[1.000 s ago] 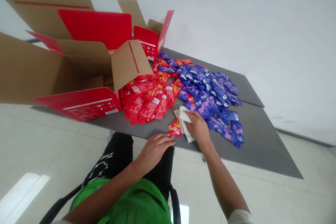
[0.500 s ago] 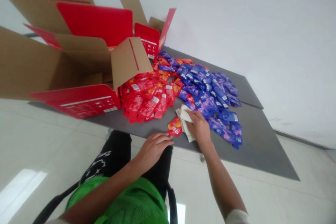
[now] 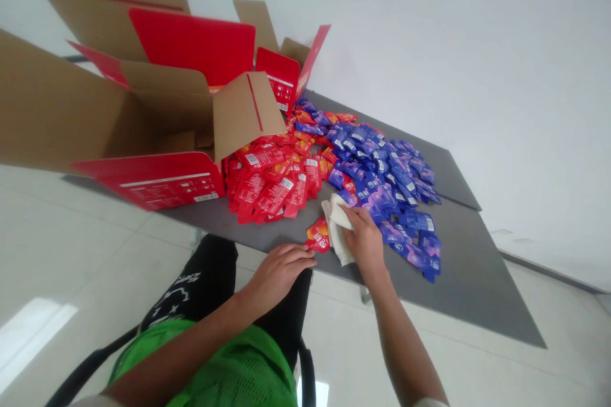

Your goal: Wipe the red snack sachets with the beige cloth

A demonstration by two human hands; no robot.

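Crumpled cream cloth (image 3: 338, 230) in R hand (image 3: 365, 243) — fingers clamped on it; L hand (image 3: 279, 273) empty, fingers together, near red-orange foil sachets (image 3: 317, 235) at grey worktop (image 3: 470, 292) edge — firm hold best.

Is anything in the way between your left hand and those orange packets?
No, nothing visible. The left hand lies right by the orange packets, at the edge of the table. The cloth under the right hand is on the packets' far side, so it isn't between them.
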